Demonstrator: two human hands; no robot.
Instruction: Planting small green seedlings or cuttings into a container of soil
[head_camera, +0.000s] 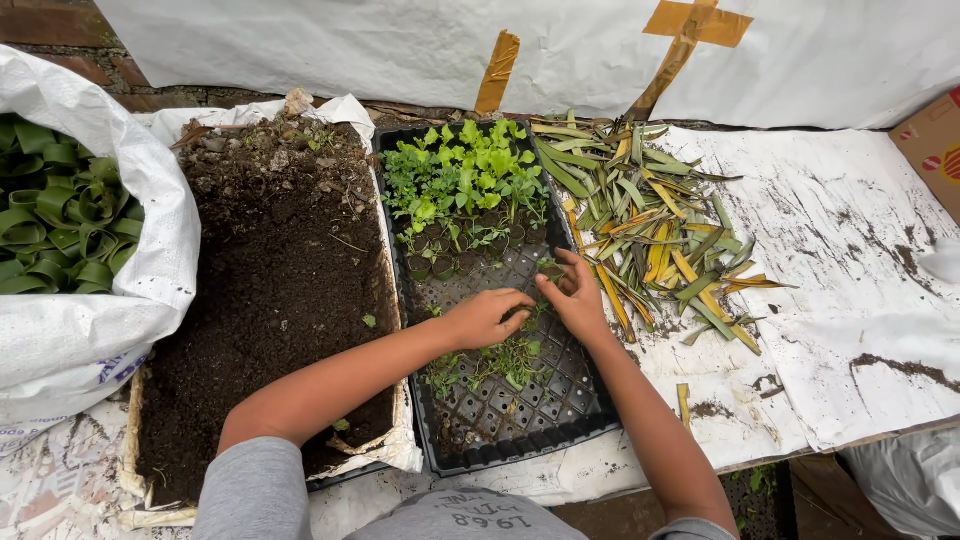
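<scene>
Black tray (590, 405), seedlings (462, 175) perhaps uprooted

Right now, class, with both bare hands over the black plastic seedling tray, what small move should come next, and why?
Probably the left hand and right hand should lift one small green seedling from the loose clump lying in the black plastic seedling tray. Both hands already meet there, and the loose seedlings lie on the bare tray floor.
</scene>
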